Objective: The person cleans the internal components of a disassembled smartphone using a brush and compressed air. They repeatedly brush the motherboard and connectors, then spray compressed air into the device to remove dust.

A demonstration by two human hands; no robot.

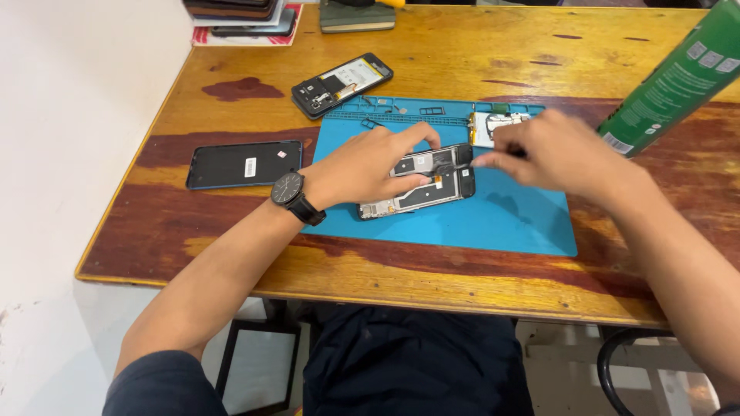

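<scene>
Opened phone frame [420, 192] sits right in the middle of the blue work mat [493, 223], back off, dark and silvery insides facing up, lying slightly aslant with its far end to the right. Under it all is the big wooden counter [462, 62], worn, with dark reddish patches along the near and left parts. The mat covers the centre of the counter, its far edge lined with small moulded compartments. At far right a green spray can [678, 77] leans in from the upper corner, tilted, its base near the mat's far right corner. Left of the mat, a black phone panel [243, 163] lies flat with a small white sticker on it. Farther back, another opened phone [341, 83] rests at an angle, white and black parts showing inside. At the far edge sit a stack of flat things [243, 19] and a dark greenish booklet [356, 17]. Now the hands: the left hand [366, 166], a black wristwatch [291, 192] on its wrist, clamps the frame from the left, thumb on the near side, fingers arched over the far edge. The right hand [559, 154] is pinched around a thin dark tool [455, 166], its tip touching the frame's far end. Just beyond the right hand, a small white-and-metal part [497, 123] lies on the mat.
</scene>
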